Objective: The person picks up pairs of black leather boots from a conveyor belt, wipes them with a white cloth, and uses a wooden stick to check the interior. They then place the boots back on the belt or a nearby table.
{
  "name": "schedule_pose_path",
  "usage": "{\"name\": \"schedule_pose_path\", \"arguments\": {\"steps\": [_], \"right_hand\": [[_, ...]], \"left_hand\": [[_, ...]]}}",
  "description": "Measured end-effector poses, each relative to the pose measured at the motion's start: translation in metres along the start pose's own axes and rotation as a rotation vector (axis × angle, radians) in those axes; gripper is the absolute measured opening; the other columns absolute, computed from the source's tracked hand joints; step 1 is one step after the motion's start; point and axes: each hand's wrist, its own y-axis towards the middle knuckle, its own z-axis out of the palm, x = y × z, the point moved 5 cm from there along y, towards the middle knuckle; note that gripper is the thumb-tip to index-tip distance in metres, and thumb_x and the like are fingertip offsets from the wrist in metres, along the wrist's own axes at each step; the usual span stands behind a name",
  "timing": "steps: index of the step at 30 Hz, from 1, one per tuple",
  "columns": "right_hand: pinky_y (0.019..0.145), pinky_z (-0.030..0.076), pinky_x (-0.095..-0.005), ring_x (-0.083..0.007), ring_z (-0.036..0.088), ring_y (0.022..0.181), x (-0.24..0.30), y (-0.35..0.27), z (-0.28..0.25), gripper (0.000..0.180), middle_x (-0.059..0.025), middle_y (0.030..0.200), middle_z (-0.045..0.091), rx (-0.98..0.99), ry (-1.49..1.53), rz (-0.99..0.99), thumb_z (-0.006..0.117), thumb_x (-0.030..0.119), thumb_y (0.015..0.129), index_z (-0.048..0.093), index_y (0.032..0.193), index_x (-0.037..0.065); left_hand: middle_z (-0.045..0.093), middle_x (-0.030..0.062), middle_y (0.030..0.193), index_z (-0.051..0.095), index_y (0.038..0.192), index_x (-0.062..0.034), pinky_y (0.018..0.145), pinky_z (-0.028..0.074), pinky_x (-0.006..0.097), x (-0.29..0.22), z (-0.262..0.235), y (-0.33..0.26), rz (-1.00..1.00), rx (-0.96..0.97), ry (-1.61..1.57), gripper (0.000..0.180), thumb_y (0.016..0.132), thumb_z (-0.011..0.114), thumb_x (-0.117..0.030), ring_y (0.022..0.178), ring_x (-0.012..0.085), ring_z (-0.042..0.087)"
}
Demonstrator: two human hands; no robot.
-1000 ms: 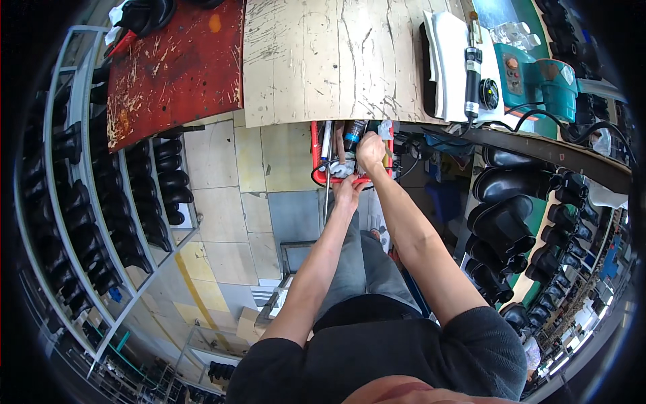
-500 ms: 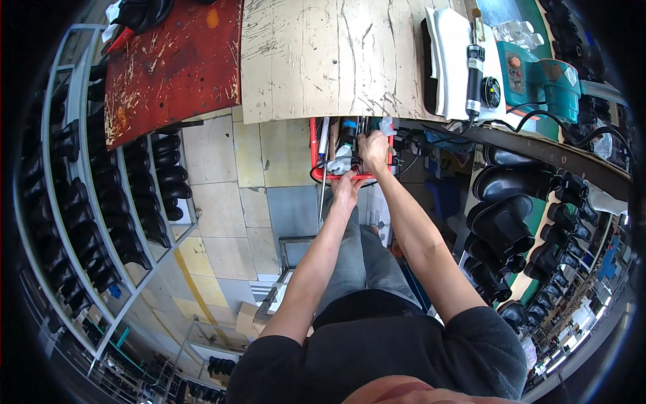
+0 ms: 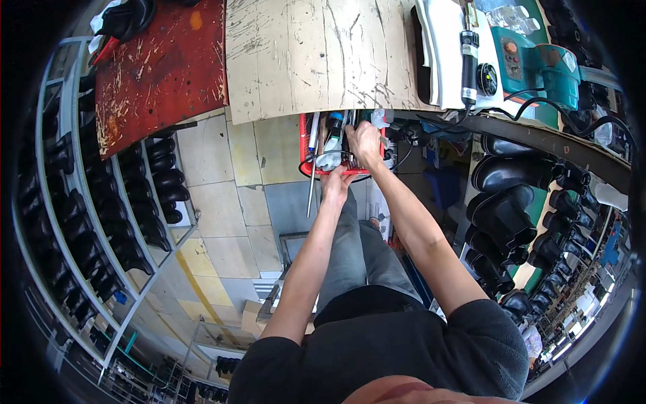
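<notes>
A red plastic basket juts out from beneath the worktable's near edge. My left hand is closed on its near rim, thumb on top. Reaching over the right side, my right hand is inside the basket with its fingers curled down among the tools; whatever they hold is hidden. Beside the fingers are a dark bottle with a blue cap and a crumpled white wad. A long thin rod leans out over the basket's left near corner. A black cable loops around that corner.
The scratched pale worktable spans the far side, with a red board to its left. A black pen-shaped power tool and a teal machine stand at the right. Black boots line the right; metal racks line the left.
The whole view has shifted slightly. My right hand's fingers have moved a little farther into the basket, while my left hand stays on the near rim.
</notes>
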Motion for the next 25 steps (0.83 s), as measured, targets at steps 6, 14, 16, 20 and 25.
{"name": "schedule_pose_path", "arguments": {"steps": [6,14,16,20,25], "right_hand": [[0.073,0.05,-0.0496,-0.0458,0.062,0.079,0.007,-0.002,-0.008,0.036,-0.0329,0.078,0.061,0.024,-0.082,-0.078,0.056,0.028,0.081,0.061,0.079,-0.007],[0.075,0.049,-0.0541,-0.0483,0.062,0.081,0.013,-0.016,-0.02,0.037,-0.0322,0.081,0.063,0.034,-0.058,0.01,0.052,0.026,0.084,0.051,0.099,-0.007],[0.072,0.049,-0.0547,-0.0481,0.063,0.077,0.024,-0.025,-0.034,0.034,-0.0307,0.077,0.063,-0.009,-0.073,-0.043,0.052,0.024,0.085,0.051,0.099,-0.007],[0.064,0.052,-0.051,-0.0409,0.066,0.068,0.009,-0.019,-0.033,0.029,-0.0258,0.075,0.065,-0.022,-0.32,-0.147,0.054,0.019,0.083,0.051,0.099,-0.006],[0.071,0.052,-0.0509,-0.0437,0.065,0.076,0.002,-0.009,-0.037,0.052,-0.0285,0.084,0.065,0.086,-0.301,-0.022,0.062,0.029,0.078,0.051,0.113,-0.008]], "left_hand": [[0.06,0.0134,0.087,0.054,0.082,0.0032,0.071,0.059,0.044,-0.004,-0.005,0.005,-0.013,0.017,0.031,0.002,0.08,0.054,0.003,0.08,0.0317,0.065],[0.059,0.0131,0.084,0.053,0.081,0.0025,0.071,0.059,0.043,-0.005,-0.003,0.005,-0.019,0.014,0.073,0.001,0.081,0.054,0.002,0.079,0.0322,0.064],[0.058,0.0131,0.085,0.053,0.082,0.0023,0.071,0.059,0.043,-0.004,-0.004,0.006,-0.029,0.007,0.068,0.002,0.081,0.054,0.001,0.08,0.0322,0.064],[0.056,0.0135,0.088,0.051,0.084,0.0024,0.073,0.058,0.046,-0.005,0.0,0.005,-0.037,-0.03,0.06,0.005,0.08,0.054,0.002,0.083,0.0319,0.062],[0.054,0.0156,0.092,0.046,0.095,0.0017,0.068,0.06,0.051,-0.002,-0.008,0.012,-0.062,-0.018,0.019,0.014,0.082,0.051,0.003,0.082,0.0341,0.063]]}}
